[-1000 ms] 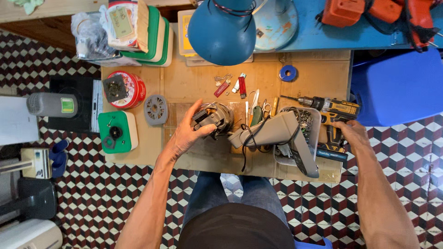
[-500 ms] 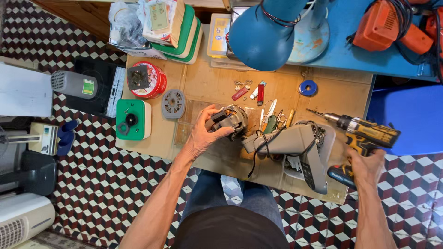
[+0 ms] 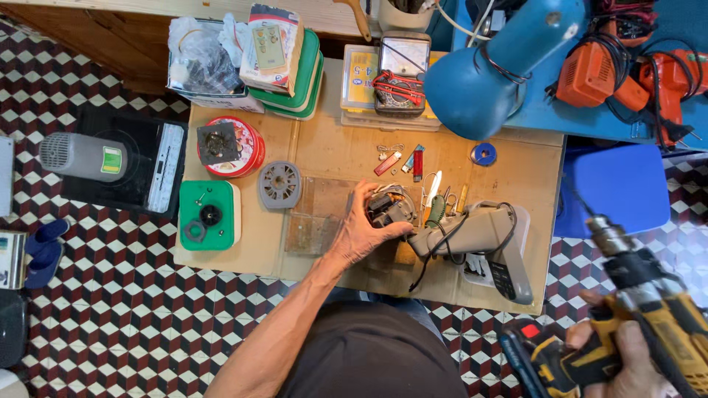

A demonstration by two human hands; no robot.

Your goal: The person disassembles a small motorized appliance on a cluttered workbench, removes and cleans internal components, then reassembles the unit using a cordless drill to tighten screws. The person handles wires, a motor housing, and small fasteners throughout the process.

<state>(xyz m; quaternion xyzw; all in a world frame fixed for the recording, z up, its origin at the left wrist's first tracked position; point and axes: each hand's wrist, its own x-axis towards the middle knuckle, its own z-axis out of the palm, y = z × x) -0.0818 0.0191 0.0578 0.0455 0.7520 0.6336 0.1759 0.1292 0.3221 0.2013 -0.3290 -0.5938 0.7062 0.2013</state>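
Note:
My left hand point(image 3: 361, 232) grips a small electric motor point(image 3: 389, 207) with copper windings at the middle of the low wooden table point(image 3: 324, 151). A grey plastic appliance housing point(image 3: 479, 236) with a black cable lies right beside the motor. My right hand point(image 3: 634, 357) is off the table at the lower right, wrapped around the handle of a yellow and black cordless drill point(image 3: 634, 309), whose chuck points up and left, close to the camera and blurred.
Screwdrivers and small tools point(image 3: 431, 188) lie behind the motor. A grey round fan part point(image 3: 279, 184), a green box point(image 3: 209, 215) and a red tin point(image 3: 232, 146) sit on the left. A blue lamp point(image 3: 494, 70), a multimeter point(image 3: 402, 74) and orange power tools point(image 3: 627, 70) are at the back.
My right hand has lifted the drill off the table's right side and pulled it down and toward the camera. My left hand stays on the motor.

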